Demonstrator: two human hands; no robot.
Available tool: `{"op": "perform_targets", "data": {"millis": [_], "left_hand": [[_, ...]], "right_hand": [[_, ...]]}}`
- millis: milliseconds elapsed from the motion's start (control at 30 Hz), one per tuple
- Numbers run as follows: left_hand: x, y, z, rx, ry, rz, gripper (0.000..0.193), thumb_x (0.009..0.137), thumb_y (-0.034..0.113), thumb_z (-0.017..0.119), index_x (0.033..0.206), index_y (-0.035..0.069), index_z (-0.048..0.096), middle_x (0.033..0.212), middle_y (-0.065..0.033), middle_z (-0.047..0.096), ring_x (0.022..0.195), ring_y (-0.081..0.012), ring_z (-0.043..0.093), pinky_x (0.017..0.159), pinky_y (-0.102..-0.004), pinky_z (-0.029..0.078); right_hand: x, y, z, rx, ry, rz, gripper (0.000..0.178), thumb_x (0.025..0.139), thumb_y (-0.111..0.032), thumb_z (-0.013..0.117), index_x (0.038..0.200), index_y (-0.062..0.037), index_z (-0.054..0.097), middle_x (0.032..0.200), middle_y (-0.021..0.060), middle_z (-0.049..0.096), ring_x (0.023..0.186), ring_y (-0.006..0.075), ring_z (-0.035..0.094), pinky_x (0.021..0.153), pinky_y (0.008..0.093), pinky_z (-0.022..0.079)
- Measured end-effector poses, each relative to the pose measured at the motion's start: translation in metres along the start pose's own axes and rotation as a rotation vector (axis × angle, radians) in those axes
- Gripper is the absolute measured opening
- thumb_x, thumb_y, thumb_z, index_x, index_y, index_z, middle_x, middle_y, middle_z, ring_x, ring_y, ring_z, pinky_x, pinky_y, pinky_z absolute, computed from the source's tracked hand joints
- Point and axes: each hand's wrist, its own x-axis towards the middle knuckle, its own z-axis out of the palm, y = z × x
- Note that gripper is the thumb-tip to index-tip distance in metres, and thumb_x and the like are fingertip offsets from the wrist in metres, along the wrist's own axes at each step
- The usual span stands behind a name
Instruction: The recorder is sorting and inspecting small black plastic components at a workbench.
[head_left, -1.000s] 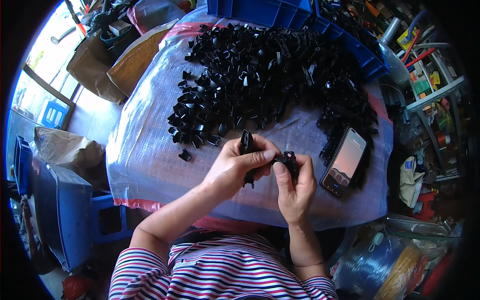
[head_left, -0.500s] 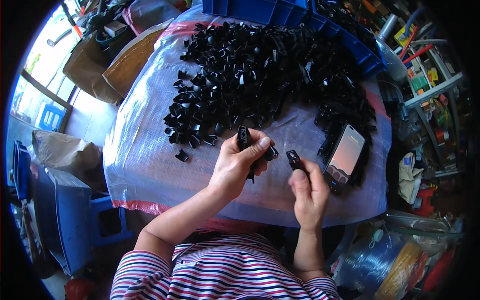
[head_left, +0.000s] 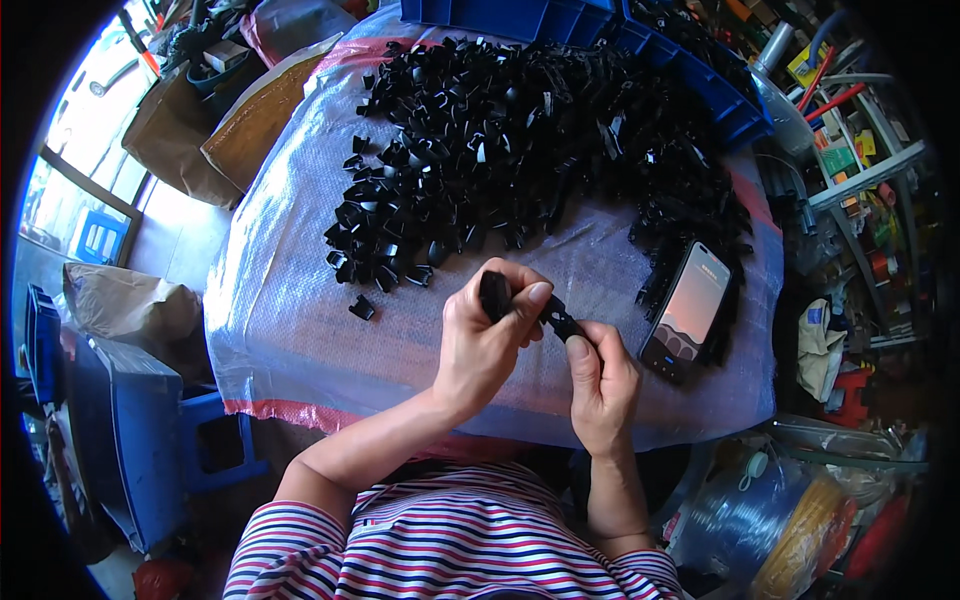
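My left hand (head_left: 487, 335) is closed around black plastic parts, one of which (head_left: 494, 296) sticks up between thumb and forefinger. Between finger and thumb, my right hand (head_left: 604, 385) pinches a narrow black plastic piece (head_left: 562, 322). Its far end meets the fingertips of my left hand, where I cannot tell whether it joins the parts held there. Beyond both hands spreads a large heap of small black plastic parts (head_left: 480, 150), some curved and shiny. One loose curved part (head_left: 362, 308) lies apart at the heap's near left.
A phone (head_left: 690, 305) with a lit screen lies right of my hands. White woven sheeting (head_left: 290, 350) covers the work surface. Blue crates (head_left: 510, 18) stand at the back. At left is a blue plastic stool (head_left: 215, 440), at lower right a wrapped spool (head_left: 745, 515).
My right hand has moved left and brought its black piece up against my left hand's fingertips. My left hand has turned, so the part in it shows a different face.
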Motion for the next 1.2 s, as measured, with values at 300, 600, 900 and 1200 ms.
{"op": "perform_targets", "data": {"millis": [300,600,900,1200], "left_hand": [[-0.014,-0.005,0.003,-0.096,-0.062,-0.058,0.012,0.087,0.016,0.060,0.087,0.004,0.058,0.068,0.0027,0.052,0.056,-0.0034,0.045,0.049,-0.0180,0.036],[0.016,0.000,-0.023,-0.734,-0.238,-0.559,0.019,0.092,0.028,0.048,0.095,0.010,0.054,0.085,-0.0060,0.057,0.075,-0.0163,0.055,0.061,-0.0265,0.045],[0.014,-0.002,-0.031,-0.772,-0.213,-0.562,0.023,0.094,0.027,0.045,0.103,0.007,0.054,0.088,-0.0085,0.056,0.075,-0.0172,0.052,0.057,-0.0276,0.041],[0.016,0.000,-0.032,-0.716,-0.119,-0.561,0.031,0.091,0.019,0.048,0.119,0.005,0.048,0.100,-0.0115,0.056,0.086,-0.0207,0.056,0.067,-0.0343,0.050]], "right_hand": [[-0.012,0.000,0.002,0.028,-0.009,0.074,0.017,0.093,-0.016,0.048,0.099,-0.0008,0.052,0.078,0.0107,0.057,0.069,0.0180,0.056,0.064,0.0301,0.045],[-0.039,0.067,-0.067,-0.476,0.465,-0.053,0.014,0.093,-0.011,0.042,0.095,-0.0014,0.053,0.081,0.0078,0.062,0.081,0.0206,0.053,0.077,0.0313,0.040],[-0.040,0.076,-0.071,-0.381,0.493,0.002,0.018,0.095,-0.013,0.040,0.095,0.0007,0.052,0.076,0.0108,0.065,0.073,0.0176,0.060,0.076,0.0294,0.044],[-0.033,0.078,-0.078,-0.392,0.525,-0.016,0.019,0.095,-0.015,0.042,0.097,0.0003,0.053,0.075,0.0094,0.065,0.073,0.0151,0.058,0.074,0.0288,0.044]]}}
